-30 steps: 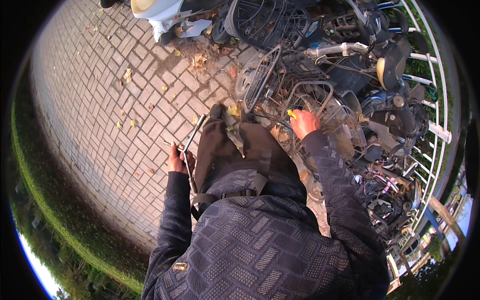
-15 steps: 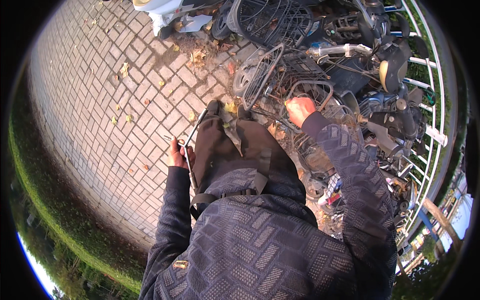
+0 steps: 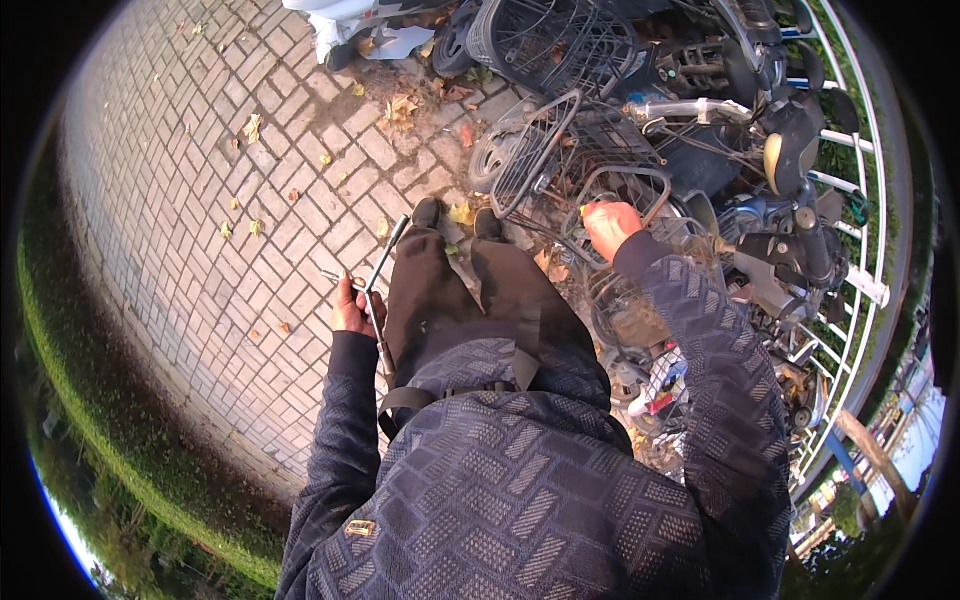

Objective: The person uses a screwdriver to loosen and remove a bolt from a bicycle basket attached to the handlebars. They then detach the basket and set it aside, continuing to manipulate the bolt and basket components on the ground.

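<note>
1. Cross wrench (image 3: 375,285), head view: a metal bar tool with a cross arm, gripped in my left hand (image 3: 352,308) near the crossing. The long shaft runs forward past the left shoe and back along my thigh. The fist looks closed round it, held low at my side, I judge to keep it clear of the legs while the other arm reaches.
2. Right hand (image 3: 610,225), same view: stretched out ahead and to the right, resting on the curved metal frame (image 3: 625,180) of a wire basket (image 3: 535,150) on a parked bicycle. Fingers are curled over the tubing; whether they grip it fully I cannot tell.
3. Hands are well apart, one per object.
4. Surroundings: beyond the right hand, a packed row of bicycles and scooters against a white railing (image 3: 855,150). To the left of the left hand, brick paving (image 3: 220,170) with scattered dry leaves, then a grass verge.
</note>
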The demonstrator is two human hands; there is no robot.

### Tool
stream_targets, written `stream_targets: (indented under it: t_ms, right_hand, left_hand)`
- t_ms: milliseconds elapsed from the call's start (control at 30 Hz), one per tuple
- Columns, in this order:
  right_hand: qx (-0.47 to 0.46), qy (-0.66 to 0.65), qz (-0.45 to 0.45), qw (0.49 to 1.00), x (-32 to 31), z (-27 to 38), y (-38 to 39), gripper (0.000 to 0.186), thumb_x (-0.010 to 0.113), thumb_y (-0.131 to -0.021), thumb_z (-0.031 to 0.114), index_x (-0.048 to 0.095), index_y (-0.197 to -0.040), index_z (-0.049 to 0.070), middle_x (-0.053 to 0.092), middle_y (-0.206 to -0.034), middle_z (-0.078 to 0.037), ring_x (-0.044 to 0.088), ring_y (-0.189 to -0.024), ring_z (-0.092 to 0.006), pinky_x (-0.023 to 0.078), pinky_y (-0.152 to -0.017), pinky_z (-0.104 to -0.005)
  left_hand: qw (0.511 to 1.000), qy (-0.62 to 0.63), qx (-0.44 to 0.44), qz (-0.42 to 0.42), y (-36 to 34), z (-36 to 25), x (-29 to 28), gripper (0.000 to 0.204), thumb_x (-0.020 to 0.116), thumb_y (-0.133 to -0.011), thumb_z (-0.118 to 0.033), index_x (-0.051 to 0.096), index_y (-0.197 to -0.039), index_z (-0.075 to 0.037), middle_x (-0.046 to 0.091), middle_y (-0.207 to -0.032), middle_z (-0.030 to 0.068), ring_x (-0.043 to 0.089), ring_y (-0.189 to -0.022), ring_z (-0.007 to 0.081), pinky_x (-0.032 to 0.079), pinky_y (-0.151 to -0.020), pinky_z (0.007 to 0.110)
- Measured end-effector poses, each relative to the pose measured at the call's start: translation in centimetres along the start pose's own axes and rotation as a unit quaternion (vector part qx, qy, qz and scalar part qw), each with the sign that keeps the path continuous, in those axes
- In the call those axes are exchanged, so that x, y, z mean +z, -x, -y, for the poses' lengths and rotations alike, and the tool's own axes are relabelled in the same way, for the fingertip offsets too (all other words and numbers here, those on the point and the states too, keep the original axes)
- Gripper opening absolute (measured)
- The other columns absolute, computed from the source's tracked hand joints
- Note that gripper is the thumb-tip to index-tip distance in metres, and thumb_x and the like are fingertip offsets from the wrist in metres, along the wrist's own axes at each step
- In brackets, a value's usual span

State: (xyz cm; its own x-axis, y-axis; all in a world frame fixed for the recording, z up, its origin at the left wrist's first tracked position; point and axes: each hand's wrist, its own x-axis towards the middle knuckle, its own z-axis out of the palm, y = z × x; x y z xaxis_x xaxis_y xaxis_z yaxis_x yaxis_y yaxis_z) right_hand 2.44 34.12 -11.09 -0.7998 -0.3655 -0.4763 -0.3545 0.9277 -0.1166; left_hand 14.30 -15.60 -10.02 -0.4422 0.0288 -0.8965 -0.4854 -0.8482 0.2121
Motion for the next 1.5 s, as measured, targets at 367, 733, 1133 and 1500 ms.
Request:
stream_targets:
  t_ms: [367, 733, 1133, 1500]
  right_hand:
    - [0.387, -0.541, 0.203, 0.719, -1.4, -0.9, -0.1, 0.030, 0.059, -0.100, 0.031, 0.068, -0.115, 0.007, 0.070, -0.080, -0.014, 0.060, -0.056, -0.0160, 0.049, -0.046, -0.0326]
    - [0.337, -0.563, 0.056, 0.752, -1.0, -2.0, -0.2, 0.032, 0.066, -0.097, 0.035, 0.069, -0.109, 0.006, 0.069, -0.090, -0.017, 0.064, -0.061, -0.0206, 0.054, -0.055, -0.0373]
    - [0.160, -0.209, -0.089, 0.961, -3.3, 0.9, 0.7, 0.036, 0.072, -0.088, 0.022, 0.066, -0.116, 0.001, 0.070, -0.106, -0.019, 0.071, -0.085, -0.0300, 0.057, -0.082, -0.0365]
    - [0.050, -0.096, -0.113, 0.988, -2.2, 1.6, 2.4, 0.025, 0.073, -0.089, 0.028, 0.064, -0.095, 0.005, 0.070, -0.086, -0.019, 0.069, -0.077, -0.0377, 0.054, -0.069, -0.0471]
  left_hand:
    - [1.000, 0.000, 0.016, 0.008, 0.2, 0.2, -0.1, 0.044, 0.053, -0.105, -0.052, 0.057, -0.079, -0.017, 0.034, -0.049, -0.0061, 0.038, -0.041, 0.0123, 0.025, -0.036, 0.027]
    - [0.999, -0.033, 0.013, 0.003, -0.5, 0.1, -0.7, 0.047, 0.052, -0.104, -0.056, 0.057, -0.077, -0.017, 0.035, -0.050, -0.0073, 0.037, -0.042, 0.0106, 0.027, -0.037, 0.027]
    - [1.000, -0.021, 0.000, 0.004, -0.6, 0.0, 0.2, 0.043, 0.054, -0.103, -0.054, 0.061, -0.082, -0.017, 0.035, -0.050, -0.0066, 0.037, -0.042, 0.0106, 0.028, -0.037, 0.027]
    - [0.998, -0.061, -0.001, -0.015, -1.8, 0.7, 0.6, 0.041, 0.058, -0.103, -0.049, 0.060, -0.079, -0.016, 0.035, -0.050, -0.0053, 0.037, -0.043, 0.0120, 0.026, -0.036, 0.026]
